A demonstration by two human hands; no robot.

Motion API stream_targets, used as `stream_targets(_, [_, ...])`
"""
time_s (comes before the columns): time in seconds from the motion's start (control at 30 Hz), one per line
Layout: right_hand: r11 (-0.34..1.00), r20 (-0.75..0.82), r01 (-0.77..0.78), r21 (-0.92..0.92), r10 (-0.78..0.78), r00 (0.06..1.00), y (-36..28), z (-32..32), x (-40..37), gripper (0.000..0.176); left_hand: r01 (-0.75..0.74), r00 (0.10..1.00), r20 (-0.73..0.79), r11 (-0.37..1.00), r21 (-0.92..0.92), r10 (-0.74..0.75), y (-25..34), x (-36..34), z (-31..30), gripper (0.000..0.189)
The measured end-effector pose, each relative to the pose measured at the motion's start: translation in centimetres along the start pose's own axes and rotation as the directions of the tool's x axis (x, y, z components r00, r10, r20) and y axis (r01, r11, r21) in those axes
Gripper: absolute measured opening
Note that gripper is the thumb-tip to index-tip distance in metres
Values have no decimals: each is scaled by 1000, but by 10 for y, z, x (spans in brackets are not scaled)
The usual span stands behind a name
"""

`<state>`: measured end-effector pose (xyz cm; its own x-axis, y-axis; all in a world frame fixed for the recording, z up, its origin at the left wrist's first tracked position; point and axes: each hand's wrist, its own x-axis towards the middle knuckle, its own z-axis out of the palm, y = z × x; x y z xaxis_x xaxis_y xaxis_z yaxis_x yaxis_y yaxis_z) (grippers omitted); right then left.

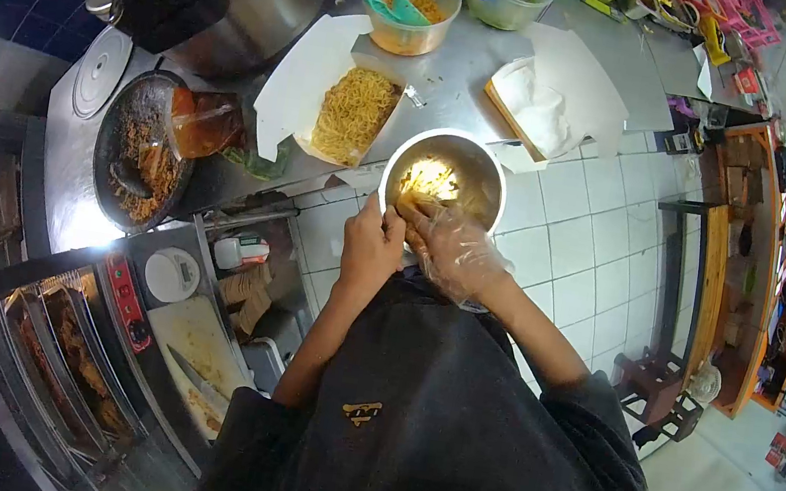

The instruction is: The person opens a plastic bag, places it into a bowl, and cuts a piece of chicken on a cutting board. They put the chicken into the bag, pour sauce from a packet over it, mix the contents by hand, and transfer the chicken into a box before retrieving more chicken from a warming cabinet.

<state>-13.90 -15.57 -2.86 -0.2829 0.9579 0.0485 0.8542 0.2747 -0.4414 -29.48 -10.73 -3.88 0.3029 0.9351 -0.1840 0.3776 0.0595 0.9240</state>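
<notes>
Head view: between the big counter (451, 85) and the dark shirt (483, 389), I see the metal bowl (490, 187). The left hand (374, 247) grips its rim; the gloved right hand (457, 252) dips inside, its hold hidden. Mixing or scooping seems underway; next needs a steady bowl.

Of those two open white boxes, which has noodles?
The left-hand box, nearer the big pot: it holds noodles; the right-hand box shows only white inside.
</notes>
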Motion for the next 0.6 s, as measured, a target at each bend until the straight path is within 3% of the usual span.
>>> stream_targets(0.03, [1000,-6,-9,0,9,1000,4,-2,1,42,-4,1000,9,1000,3,4,-1,3,1,20])
stream_targets(0.1, [988,184,-113,100,93,978,8,-21,9,39,78,997,19,997,-5,-78,5,13,6,19])
stream_targets(0.3, [983,94,-53,178,37,995,60,-40,17,35,65,998,15,997,-41,-64,13,46,39,16])
stream_targets(0.37, [982,229,-93,165,53,972,79,-54,24,34,179,984,7,984,-20,-179,27,62,48,14])
stream_targets(0.53, [985,352,-86,151,28,935,121,-73,29,35,200,980,12,976,-83,-200,32,84,78,14])
stream_targets(0.6, [990,382,-42,138,-14,924,134,-74,31,34,287,958,41,955,-70,-284,32,90,87,16])
